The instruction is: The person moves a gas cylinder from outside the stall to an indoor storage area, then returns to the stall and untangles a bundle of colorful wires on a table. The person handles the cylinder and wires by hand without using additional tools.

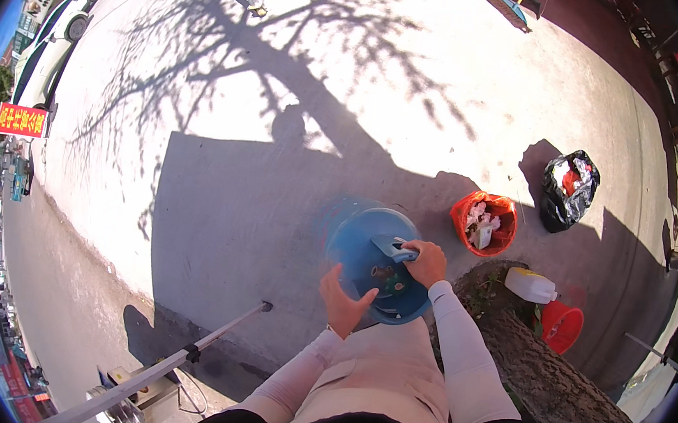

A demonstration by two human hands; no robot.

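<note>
In front of my body is a round blue plastic bucket [345, 237], its left side blurred. Inside it lie small brown and green things [386, 277], too unclear to name. My right hand [428, 263] grips the end of a blue-grey plastic tool [393, 246], perhaps a scoop, held over the bucket's opening. At the bucket's near left side is my left hand [345, 301], thumb and fingers spread, with nothing in it. Whether its fingertips touch the rim I cannot tell.
To the right stand a red-lined bin [507, 232] with crumpled paper, a black bag [562, 207] of rubbish, a white jug [529, 285] and a red bucket [565, 328]. A tree trunk [563, 377] rises at my right. A metal pole [221, 329] slants at left.
</note>
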